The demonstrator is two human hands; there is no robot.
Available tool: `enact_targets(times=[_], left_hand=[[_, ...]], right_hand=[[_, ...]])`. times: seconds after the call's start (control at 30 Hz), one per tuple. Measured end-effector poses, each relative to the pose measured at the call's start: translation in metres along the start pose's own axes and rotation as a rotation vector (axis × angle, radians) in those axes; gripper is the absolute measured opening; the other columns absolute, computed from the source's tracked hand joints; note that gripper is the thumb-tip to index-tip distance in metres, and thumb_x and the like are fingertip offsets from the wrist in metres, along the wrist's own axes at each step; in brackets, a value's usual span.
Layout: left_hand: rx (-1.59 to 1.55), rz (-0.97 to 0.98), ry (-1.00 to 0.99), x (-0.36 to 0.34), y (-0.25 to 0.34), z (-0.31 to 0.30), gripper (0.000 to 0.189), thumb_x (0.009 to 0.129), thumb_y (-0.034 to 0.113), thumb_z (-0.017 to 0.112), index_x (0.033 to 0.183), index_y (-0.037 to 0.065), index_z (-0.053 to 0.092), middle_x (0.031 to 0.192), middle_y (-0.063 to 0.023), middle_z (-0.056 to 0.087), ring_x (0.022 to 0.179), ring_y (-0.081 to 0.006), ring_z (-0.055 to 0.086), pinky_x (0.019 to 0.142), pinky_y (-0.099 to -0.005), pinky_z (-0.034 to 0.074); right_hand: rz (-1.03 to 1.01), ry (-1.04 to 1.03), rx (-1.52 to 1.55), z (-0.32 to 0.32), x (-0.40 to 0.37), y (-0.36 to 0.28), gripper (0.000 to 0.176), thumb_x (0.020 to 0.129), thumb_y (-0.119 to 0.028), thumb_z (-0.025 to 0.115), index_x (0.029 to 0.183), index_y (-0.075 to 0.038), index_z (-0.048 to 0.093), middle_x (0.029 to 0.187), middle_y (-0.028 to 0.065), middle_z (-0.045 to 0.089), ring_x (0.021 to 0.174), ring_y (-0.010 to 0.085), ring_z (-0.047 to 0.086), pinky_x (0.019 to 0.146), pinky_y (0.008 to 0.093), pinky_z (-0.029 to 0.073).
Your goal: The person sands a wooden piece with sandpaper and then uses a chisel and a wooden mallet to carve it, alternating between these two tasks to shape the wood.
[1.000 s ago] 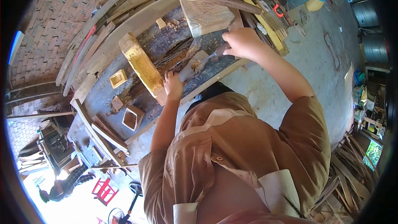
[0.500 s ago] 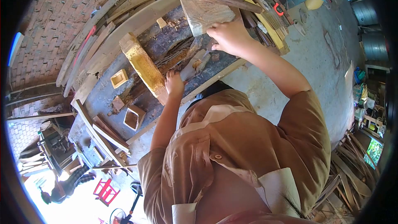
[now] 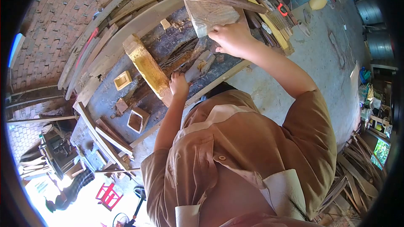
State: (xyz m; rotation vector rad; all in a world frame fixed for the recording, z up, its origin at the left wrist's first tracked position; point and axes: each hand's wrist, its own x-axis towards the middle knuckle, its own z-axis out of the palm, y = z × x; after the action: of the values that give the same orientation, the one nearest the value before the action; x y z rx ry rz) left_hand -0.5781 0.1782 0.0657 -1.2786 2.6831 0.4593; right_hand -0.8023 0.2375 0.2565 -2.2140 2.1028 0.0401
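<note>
My left hand (image 3: 179,85) has its fingers bent beside the lower end of a yellow hollowed wooden block (image 3: 147,69). My right hand (image 3: 230,40) is curled at the near edge of a thick pale wood block (image 3: 212,14); what its fingers close on is hidden. Between the hands lies a flat, pale, blade-like piece (image 3: 198,68), its lower end close to my left fingers and its upper end below my right hand. A long dark wooden bar (image 3: 219,0) rests across the pale block.
Two small hollow wooden boxes (image 3: 123,80) (image 3: 137,120) and small offcuts (image 3: 165,24) lie on the dark bench among shavings. Long planks (image 3: 139,12) line its far side. A red-handled tool (image 3: 282,9) is at upper right. Another person (image 3: 71,191) and a red stool (image 3: 109,196) are at lower left.
The view has shifted slightly, so bench items appear a little to the right. My right hand is a little further left. The other person at lower left has changed posture.
</note>
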Motion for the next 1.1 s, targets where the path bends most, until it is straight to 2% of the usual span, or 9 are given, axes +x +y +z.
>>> enact_targets(times=[0.13,0.43,0.5,0.6,0.7,0.73,0.77,0.9,1.1], left_hand=[[-0.015,-0.006,-0.01,0.001,-0.002,0.002,0.046,0.055,0.026,0.074,0.093,0.005,0.057,0.104,-0.0092,0.051,0.106,-0.0255,0.042,0.081,-0.0392,0.041],[0.054,0.014,-0.064,0.004,0.007,-0.015,0.055,0.055,0.029,0.074,0.1,0.004,0.054,0.108,-0.0129,0.048,0.111,-0.0279,0.038,0.085,-0.0399,0.038],[-0.087,0.207,0.352,0.008,0.018,-0.03,0.062,0.053,0.032,0.075,0.104,0.006,0.051,0.111,-0.0126,0.048,0.112,-0.0301,0.037,0.088,-0.0398,0.036],[-0.439,0.46,0.426,0.029,0.043,-0.059,0.066,0.057,0.026,0.074,0.11,0.002,0.044,0.11,-0.016,0.047,0.107,-0.0318,0.042,0.087,-0.041,0.037],[-0.753,0.57,0.208,0.051,0.063,-0.069,0.049,0.06,0.01,0.071,0.104,0.002,0.05,0.103,-0.0146,0.055,0.091,-0.0216,0.056,0.076,-0.0316,0.046],[-1.335,0.522,0.159,0.046,0.077,-0.077,0.033,0.061,0.008,0.069,0.09,0.0,0.054,0.092,-0.0098,0.057,0.086,-0.0188,0.056,0.071,-0.0302,0.045],[-1.333,0.535,0.161,0.046,0.079,-0.077,0.033,0.061,0.008,0.069,0.09,0.0,0.054,0.092,-0.0098,0.057,0.086,-0.0188,0.056,0.071,-0.0302,0.045],[-1.36,0.58,0.123,0.046,0.085,-0.079,0.032,0.061,0.007,0.068,0.09,0.0,0.054,0.09,-0.0088,0.057,0.085,-0.0173,0.056,0.071,-0.0292,0.045],[-1.401,0.599,0.056,0.046,0.091,-0.081,0.031,0.062,0.006,0.068,0.089,0.0,0.054,0.089,-0.0074,0.058,0.083,-0.015,0.055,0.07,-0.0276,0.045]], right_hand=[[-0.059,0.06,0.036,-0.007,-0.001,-0.011,0.022,0.062,-0.015,0.066,0.077,-0.004,0.054,0.075,0.0108,0.055,0.065,0.0246,0.059,0.057,0.0344,0.048],[-0.128,0.113,-0.038,0.007,0.01,-0.027,0.024,0.061,-0.016,0.066,0.076,-0.004,0.051,0.075,0.0103,0.051,0.063,0.0239,0.058,0.054,0.0324,0.047],[-0.103,0.099,-0.065,0.008,0.011,-0.03,0.026,0.062,-0.016,0.066,0.079,-0.003,0.052,0.083,0.011,0.05,0.074,0.0241,0.056,0.057,0.0306,0.049],[-0.08,0.259,0.048,0.013,0.012,-0.033,0.028,0.063,-0.017,0.065,0.083,-0.002,0.052,0.091,0.0118,0.047,0.084,0.0253,0.052,0.059,0.0299,0.049],[-0.043,0.31,0.062,0.016,0.012,-0.047,0.032,0.066,-0.02,0.063,0.092,-0.004,0.053,0.106,0.0149,0.044,0.098,0.0309,0.046,0.068,0.0367,0.048],[-0.06,0.407,0.068,0.02,0.012,-0.05,0.033,0.067,-0.019,0.062,0.096,-0.005,0.053,0.111,0.0159,0.044,0.102,0.0327,0.045,0.071,0.0403,0.047],[-0.041,0.39,0.037,0.026,0.012,-0.05,0.035,0.069,-0.017,0.058,0.102,-0.006,0.053,0.118,0.0164,0.041,0.108,0.034,0.04,0.075,0.0475,0.043],[-0.01,0.41,0.113,0.015,0.003,-0.056,0.038,0.069,-0.017,0.056,0.106,-0.006,0.052,0.116,0.0151,0.043,0.108,0.0329,0.041,0.076,0.0501,0.039],[0.074,0.467,0.336,0.017,-0.004,-0.067,0.043,0.073,-0.024,0.059,0.109,-0.002,0.049,0.113,0.0176,0.045,0.107,0.0349,0.04,0.08,0.0473,0.037]])
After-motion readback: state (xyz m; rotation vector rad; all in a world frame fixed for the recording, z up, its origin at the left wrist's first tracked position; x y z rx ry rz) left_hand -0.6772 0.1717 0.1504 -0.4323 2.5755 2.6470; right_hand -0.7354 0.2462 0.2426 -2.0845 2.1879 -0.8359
